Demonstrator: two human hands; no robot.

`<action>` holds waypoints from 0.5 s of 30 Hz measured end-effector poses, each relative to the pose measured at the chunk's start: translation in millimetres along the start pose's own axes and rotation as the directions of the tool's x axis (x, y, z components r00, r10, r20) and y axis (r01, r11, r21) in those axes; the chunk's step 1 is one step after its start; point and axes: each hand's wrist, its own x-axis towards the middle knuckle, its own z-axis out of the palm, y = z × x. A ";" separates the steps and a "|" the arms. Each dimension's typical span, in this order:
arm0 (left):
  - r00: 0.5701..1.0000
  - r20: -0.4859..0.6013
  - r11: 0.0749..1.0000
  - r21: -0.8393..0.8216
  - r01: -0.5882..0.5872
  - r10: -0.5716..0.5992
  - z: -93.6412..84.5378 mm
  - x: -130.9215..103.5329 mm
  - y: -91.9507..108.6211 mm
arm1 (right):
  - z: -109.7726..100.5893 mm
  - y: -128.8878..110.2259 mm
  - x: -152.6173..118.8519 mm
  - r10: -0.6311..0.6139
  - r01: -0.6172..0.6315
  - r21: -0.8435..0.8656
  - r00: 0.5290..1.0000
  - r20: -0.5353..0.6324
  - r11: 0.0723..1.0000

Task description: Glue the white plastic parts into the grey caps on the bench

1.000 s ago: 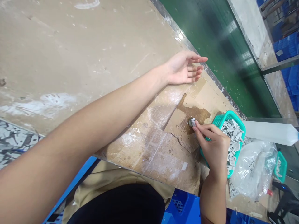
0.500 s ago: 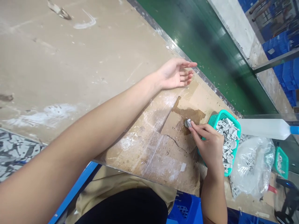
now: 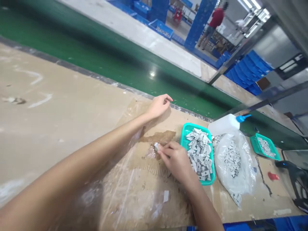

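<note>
Right hand (image 3: pixel 177 160): fingertips clamped on 1 small white piece (image 3: pixel 156 146) at stained cardboard (image 3: pixel 163 136); left hand (image 3: pixel 158 106): grip apart, fingers loosely curled

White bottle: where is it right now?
In the head view, the white bottle is right of centre, beyond the clear bag, beside the larger green basket.

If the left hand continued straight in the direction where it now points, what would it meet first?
Probably the green surface, just past the table edge. The left hand points that way, but depth is unclear; it might pass above.
</note>
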 end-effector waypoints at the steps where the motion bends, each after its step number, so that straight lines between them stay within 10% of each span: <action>1: 0.998 0.042 0.995 0.083 -0.051 0.047 9.1 9.9 3.7 | 0.7 0.0 0.8 0.008 -0.007 -0.024 1.000 0.017 1.000; 7: 0.971 0.182 0.895 0.389 -0.216 0.155 40.8 44.1 0.3 | -0.9 -1.3 5.5 -0.019 0.030 -0.125 0.996 0.089 0.992; 15: 0.978 -0.208 0.961 0.275 0.026 0.033 10.7 32.6 -18.4 | -9.3 -4.2 9.3 -0.076 0.094 -0.186 0.992 0.102 0.978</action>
